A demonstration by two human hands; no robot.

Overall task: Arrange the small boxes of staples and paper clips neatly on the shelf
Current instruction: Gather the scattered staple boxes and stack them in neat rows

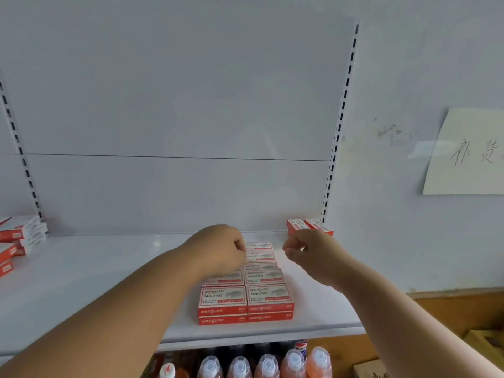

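Note:
Red-and-white staple boxes (246, 301) lie in two rows, stacked two high at the front, on the white shelf (81, 282). My left hand (218, 251) hovers over the left row's back boxes with its fingers curled, touching or nearly touching a box edge. My right hand (311, 251) hangs just right of the rows, fingers loosely curled with nothing visibly in them. Two more staple boxes (309, 226) sit at the shelf's back right corner, behind my right hand. A loose pile of similar boxes (19, 238) lies at the shelf's far left.
Slotted uprights (338, 132) frame the white back panel. A paper note (469, 154) with handwriting is stuck to the wall on the right. Bottles with clear caps (267, 364) stand on the shelf below. Cardboard boxes (480, 347) lie at lower right.

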